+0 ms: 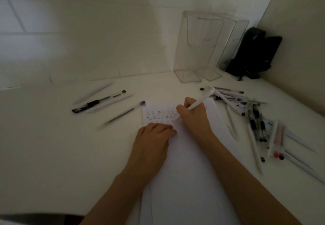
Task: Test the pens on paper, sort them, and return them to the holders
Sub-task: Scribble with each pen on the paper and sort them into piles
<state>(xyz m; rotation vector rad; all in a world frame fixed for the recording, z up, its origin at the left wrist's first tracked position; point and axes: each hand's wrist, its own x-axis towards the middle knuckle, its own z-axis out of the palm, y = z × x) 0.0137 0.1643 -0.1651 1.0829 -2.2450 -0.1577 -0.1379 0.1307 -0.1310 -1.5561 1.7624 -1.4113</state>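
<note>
My right hand (193, 115) pinches a white pen (199, 101), tip down on the paper (184, 172) by rows of test marks. My left hand (154, 137) rests on the sheet, fingers loosely bent, gripping nothing. A jumbled pile of pens (253, 123) lies right of the paper and a few pens (98, 101) left, while the clear holders (202, 49) stand behind, beside a black thing (253, 52), perhaps a pouch.

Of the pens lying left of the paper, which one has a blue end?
The pen nearest the paper, lying apart from the rest, with its blue end toward the sheet. The other three show only white or black.
</note>
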